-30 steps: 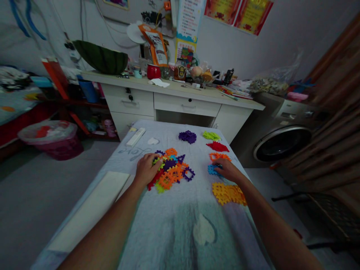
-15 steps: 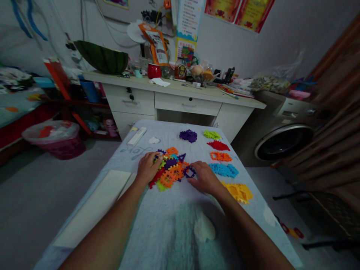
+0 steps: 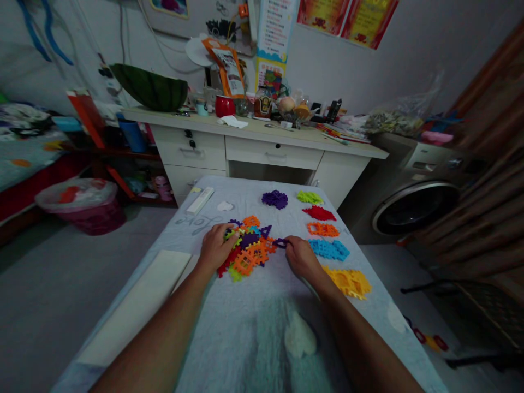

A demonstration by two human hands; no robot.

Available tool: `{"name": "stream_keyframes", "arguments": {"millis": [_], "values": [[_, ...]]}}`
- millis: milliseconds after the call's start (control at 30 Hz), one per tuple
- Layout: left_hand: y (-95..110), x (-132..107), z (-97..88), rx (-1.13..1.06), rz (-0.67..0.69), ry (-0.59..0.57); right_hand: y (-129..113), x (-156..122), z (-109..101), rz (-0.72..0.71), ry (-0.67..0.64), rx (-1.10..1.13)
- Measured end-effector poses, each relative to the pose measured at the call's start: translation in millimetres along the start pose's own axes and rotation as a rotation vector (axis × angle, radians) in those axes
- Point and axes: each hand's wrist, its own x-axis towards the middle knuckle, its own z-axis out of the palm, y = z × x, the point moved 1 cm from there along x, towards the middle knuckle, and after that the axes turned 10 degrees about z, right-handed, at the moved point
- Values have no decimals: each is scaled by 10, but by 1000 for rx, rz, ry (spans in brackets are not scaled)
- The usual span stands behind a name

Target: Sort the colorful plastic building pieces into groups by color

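A heap of toothed plastic building pieces (image 3: 248, 257) in orange, purple, red, blue and yellow-green lies mid-table. My left hand (image 3: 216, 248) is at the heap's left side, thumb and index finger closed about a yellow-green building piece (image 3: 231, 236); its other fingers are partly hidden. At the heap's right edge, my right hand (image 3: 302, 255) pinches a purple building piece (image 3: 280, 243), which is tilted so that it looks thin. Single-colour groups lie beyond and to the right: purple pieces (image 3: 274, 199), yellow-green pieces (image 3: 309, 197), red pieces (image 3: 320, 212), orange pieces (image 3: 323, 229), blue pieces (image 3: 328, 249) and yellow pieces (image 3: 347, 282).
A pale cloth (image 3: 245, 333) covers the table. A long white board (image 3: 137, 305) lies along its left side, with a small white strip (image 3: 200, 201) farther back. Behind stands a cluttered white desk (image 3: 270, 152); a washing machine (image 3: 403, 185) is at right, a pink bin (image 3: 84, 210) at left.
My right hand has closed on the purple piece and tipped it up from lying flat. My left hand has stayed at the heap's left side.
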Motion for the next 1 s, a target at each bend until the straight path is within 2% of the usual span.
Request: {"name": "stream_keyframes", "arguments": {"millis": [200,367,567,700,833,933,1000], "values": [[14,-2,-8,9,-7,-6,82,82,54,125,52,47],[18,-4,-8,15,-10,-4,103,45,108,66,160,-86],[2,3,2,13,-11,-11,116,10,161,51,79,-159],[9,5,0,15,-8,-13,115,33,130,55,88,-130],[15,7,-2,18,3,-14,78,213,-4,47,117,-85],[12,11,2,22,-1,-12,2,478,-87,15,139,-14],[9,14,5,16,1,-10,-57,693,-72,9,176,44]]}}
